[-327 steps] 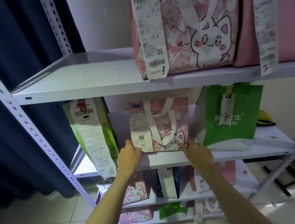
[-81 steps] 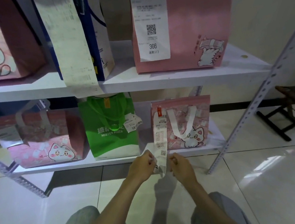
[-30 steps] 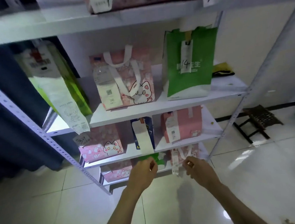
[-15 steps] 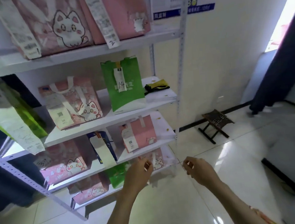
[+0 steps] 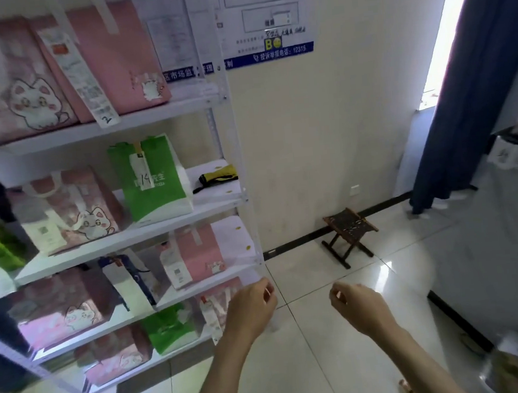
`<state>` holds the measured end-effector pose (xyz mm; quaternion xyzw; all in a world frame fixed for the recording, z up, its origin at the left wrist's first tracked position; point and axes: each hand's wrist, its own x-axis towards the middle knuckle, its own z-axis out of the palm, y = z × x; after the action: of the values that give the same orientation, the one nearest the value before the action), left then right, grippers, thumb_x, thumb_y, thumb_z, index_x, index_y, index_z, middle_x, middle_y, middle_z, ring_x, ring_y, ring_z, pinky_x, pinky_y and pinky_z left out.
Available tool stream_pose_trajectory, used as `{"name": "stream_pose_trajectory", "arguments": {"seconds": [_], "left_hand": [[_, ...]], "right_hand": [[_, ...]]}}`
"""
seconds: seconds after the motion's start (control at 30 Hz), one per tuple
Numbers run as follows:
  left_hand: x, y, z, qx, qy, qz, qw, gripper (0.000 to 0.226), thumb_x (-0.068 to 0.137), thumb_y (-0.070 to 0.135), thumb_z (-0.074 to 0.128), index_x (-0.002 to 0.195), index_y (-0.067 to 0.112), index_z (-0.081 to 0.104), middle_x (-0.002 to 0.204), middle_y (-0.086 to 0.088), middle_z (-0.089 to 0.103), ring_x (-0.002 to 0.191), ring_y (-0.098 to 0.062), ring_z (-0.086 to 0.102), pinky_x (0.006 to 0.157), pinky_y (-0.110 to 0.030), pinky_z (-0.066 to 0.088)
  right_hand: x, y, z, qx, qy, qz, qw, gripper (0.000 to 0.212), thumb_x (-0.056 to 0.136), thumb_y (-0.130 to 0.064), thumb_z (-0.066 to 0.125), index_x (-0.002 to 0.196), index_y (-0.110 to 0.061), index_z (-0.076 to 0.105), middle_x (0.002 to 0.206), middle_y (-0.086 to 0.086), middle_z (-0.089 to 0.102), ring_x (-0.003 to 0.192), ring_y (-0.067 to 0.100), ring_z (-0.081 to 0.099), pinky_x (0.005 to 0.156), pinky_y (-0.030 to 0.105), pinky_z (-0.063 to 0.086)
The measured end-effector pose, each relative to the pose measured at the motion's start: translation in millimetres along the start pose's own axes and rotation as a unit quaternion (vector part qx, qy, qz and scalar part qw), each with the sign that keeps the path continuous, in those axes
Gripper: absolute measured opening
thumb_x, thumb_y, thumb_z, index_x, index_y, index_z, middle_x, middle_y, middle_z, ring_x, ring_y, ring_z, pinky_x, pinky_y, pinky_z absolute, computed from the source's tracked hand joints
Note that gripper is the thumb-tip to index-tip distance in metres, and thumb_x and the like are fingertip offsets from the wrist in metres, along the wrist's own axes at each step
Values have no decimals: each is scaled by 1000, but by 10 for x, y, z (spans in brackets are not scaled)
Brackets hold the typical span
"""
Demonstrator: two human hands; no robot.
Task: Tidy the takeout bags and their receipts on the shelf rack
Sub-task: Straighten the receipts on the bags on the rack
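A white metal shelf rack fills the left side. Its top shelf holds a pink cat bag and a plain pink bag with a long receipt marked 2. Below stand a green bag tagged 14 and another pink cat bag. Lower shelves carry a pink bag, a blue bag and a green bag. My left hand hangs loosely curled and holds nothing, just in front of the rack's lower right corner. My right hand hangs the same way over the floor, apart from the rack.
A yellow and black folded item lies on the second shelf's right end. A small dark folding stool stands by the wall. A dark blue curtain hangs at the right, and a notice board is on the wall.
My hands let go of the receipt on the bottom pink bag and drew away from the rack. The view rose and swung right, toward the wall and curtain.
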<state>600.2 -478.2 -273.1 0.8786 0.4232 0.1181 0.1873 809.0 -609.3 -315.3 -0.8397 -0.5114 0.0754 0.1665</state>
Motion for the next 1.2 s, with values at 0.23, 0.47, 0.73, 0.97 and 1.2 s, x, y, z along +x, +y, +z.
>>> {"name": "stream_pose_trajectory", "arguments": {"seconds": [0.23,0.47,0.73,0.97,1.2], "left_hand": [[704,290,245,-8,29,-14,999,13,98,38,53,93,29,61,87,10,69,76,-9,65,72,-33,60],[1811,319,396,-54,53,-60,995,13,99,36,54,90,28,61,86,11,69,75,-8,64,69,-27,57],[2874,318,539,-52,76,-95,991,16,100,39,51,89,30,59,84,10,68,75,-8,63,74,-34,58],[3564,309,737,-30,111,-152,982,16,99,42,50,89,30,56,79,13,65,70,-7,62,65,-32,55],[4256,526,729,13,150,-237,960,20,101,36,50,85,26,55,73,5,62,65,-12,58,56,-27,47]], "right_hand": [[744,338,-157,15,-11,-19,1000,12,99,-36,54,92,-31,62,76,-15,64,63,2,58,57,17,48],[1869,678,-116,14,-22,-31,999,11,99,-39,56,96,-33,64,79,-14,67,69,4,63,67,21,56],[2983,942,-82,22,-49,-43,998,13,99,-42,54,98,-35,64,78,-15,67,69,1,62,66,21,55],[3986,938,-98,30,-76,-109,991,16,101,-42,51,102,-31,63,84,-12,66,67,1,54,49,11,30],[5018,1067,38,24,-97,-214,972,20,101,-45,47,99,-31,62,90,-8,70,72,7,63,63,20,51]]}}
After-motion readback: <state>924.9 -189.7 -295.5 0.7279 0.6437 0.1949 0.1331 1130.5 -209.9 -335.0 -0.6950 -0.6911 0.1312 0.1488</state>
